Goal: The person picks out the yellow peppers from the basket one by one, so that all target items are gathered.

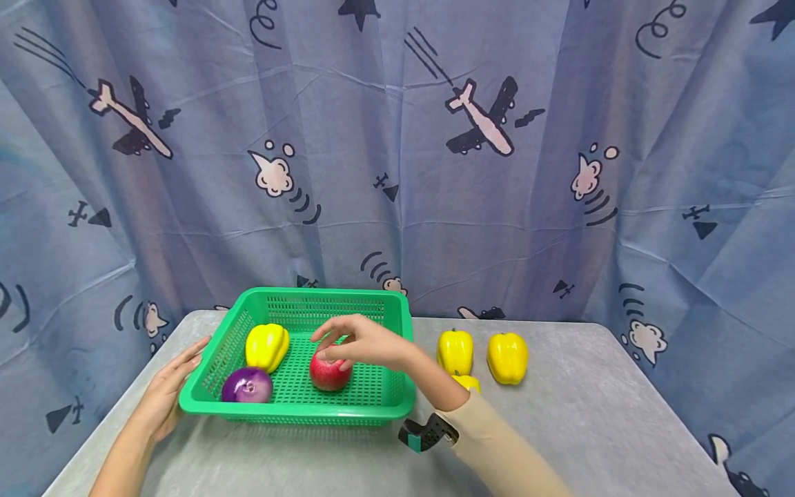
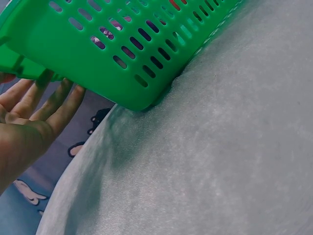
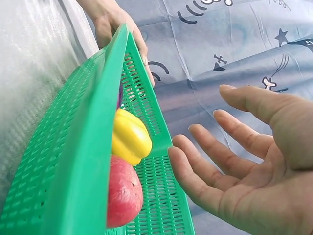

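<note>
My left hand (image 1: 163, 402) rests along the left side of a green plastic basket (image 1: 298, 411), its fingers nearly straight against the rim; the left wrist view shows these fingers (image 2: 54, 105) at the basket's wall. Over the right half of the basket hangs my right hand (image 1: 363, 340), above a red apple (image 1: 329, 376). In the right wrist view the fingers (image 3: 205, 171) of that hand are spread and hold nothing, and a gap parts them from the apple (image 3: 126, 191). A yellow bell pepper (image 1: 267, 346) and a round purple vegetable (image 1: 248, 385) lie in the basket's left half.
Right of the basket, yellow bell peppers (image 1: 507, 359) stand on the grey table (image 1: 590, 414), one partly hidden behind my right forearm. A black wrist strap piece (image 1: 428, 433) shows at my right sleeve. A blue patterned curtain (image 1: 397, 138) hangs behind the table.
</note>
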The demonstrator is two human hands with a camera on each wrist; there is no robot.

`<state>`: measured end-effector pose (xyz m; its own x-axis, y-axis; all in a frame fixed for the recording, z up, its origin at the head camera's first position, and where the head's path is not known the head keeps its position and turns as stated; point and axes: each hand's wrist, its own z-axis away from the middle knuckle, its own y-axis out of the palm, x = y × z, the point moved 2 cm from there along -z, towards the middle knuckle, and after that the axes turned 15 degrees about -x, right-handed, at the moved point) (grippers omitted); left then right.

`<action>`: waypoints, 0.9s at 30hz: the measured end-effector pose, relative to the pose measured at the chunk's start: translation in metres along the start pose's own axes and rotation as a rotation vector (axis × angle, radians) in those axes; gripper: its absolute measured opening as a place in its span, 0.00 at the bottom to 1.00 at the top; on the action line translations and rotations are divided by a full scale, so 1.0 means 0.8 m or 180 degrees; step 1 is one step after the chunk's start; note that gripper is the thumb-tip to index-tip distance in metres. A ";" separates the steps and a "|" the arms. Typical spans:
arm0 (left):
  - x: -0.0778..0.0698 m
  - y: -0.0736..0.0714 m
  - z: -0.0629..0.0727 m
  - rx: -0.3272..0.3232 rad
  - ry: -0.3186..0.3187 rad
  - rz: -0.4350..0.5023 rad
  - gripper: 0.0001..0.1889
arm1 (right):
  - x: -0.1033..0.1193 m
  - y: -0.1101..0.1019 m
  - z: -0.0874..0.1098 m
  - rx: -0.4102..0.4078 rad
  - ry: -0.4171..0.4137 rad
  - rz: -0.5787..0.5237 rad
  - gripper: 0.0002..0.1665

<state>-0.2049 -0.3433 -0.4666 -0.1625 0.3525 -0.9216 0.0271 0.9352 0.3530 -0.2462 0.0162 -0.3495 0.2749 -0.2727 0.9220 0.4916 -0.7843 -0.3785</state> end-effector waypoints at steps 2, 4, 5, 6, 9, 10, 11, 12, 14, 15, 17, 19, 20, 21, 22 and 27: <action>0.000 0.000 0.000 -0.0008 0.0000 -0.0011 0.28 | 0.000 0.002 -0.005 -0.0020 -0.0003 0.0023 0.18; 0.000 0.000 0.000 -0.0005 0.0002 -0.0008 0.28 | 0.001 0.004 -0.009 -0.0045 -0.0015 0.0044 0.18; 0.000 0.000 -0.001 0.0002 0.0005 -0.0003 0.28 | 0.001 0.005 -0.011 -0.0051 -0.0010 0.0030 0.18; 0.000 0.001 0.000 0.0012 0.0008 0.0003 0.28 | 0.001 0.006 -0.013 -0.0055 -0.0007 0.0016 0.18; 0.000 0.001 0.000 0.0055 0.0015 0.0034 0.28 | 0.002 0.011 -0.019 -0.0084 0.0021 -0.0038 0.17; -0.001 0.001 0.000 0.0070 0.0016 0.0042 0.28 | 0.003 0.012 -0.021 -0.0092 0.0038 -0.0060 0.17; -0.001 0.001 0.001 0.0084 0.0015 0.0047 0.28 | 0.003 0.014 -0.024 -0.0105 0.0060 -0.0074 0.17; -0.001 0.001 0.001 0.0096 0.0018 0.0052 0.28 | 0.004 0.015 -0.026 -0.0123 0.0070 -0.0065 0.17; -0.001 0.000 0.002 0.0115 0.0026 0.0046 0.28 | 0.005 0.018 -0.030 -0.0166 0.0102 -0.0058 0.17; -0.001 0.000 0.002 0.0124 0.0030 0.0039 0.29 | 0.005 0.019 -0.032 -0.0185 0.0113 -0.0043 0.17; -0.001 0.000 0.003 0.0131 0.0035 0.0027 0.28 | 0.006 0.022 -0.036 -0.0224 0.0137 -0.0024 0.17; -0.001 0.000 0.004 0.0138 0.0036 0.0018 0.28 | 0.006 0.024 -0.040 -0.0254 0.0149 -0.0011 0.17; 0.000 0.000 0.004 0.0138 0.0036 0.0014 0.28 | 0.006 0.026 -0.042 -0.0264 0.0159 0.0000 0.17; 0.000 0.000 0.004 0.0138 0.0034 0.0012 0.28 | 0.006 0.027 -0.044 -0.0274 0.0166 0.0007 0.17; 0.000 0.000 0.003 0.0136 0.0030 0.0012 0.28 | 0.006 0.028 -0.046 -0.0289 0.0175 0.0009 0.17; -0.001 0.000 0.001 0.0128 0.0018 0.0020 0.29 | 0.000 0.036 -0.059 -0.0359 0.0190 -0.0004 0.17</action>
<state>-0.2041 -0.3437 -0.4664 -0.1679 0.3582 -0.9184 0.0676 0.9336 0.3518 -0.2711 -0.0330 -0.3563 0.2231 -0.3016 0.9270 0.3948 -0.8415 -0.3688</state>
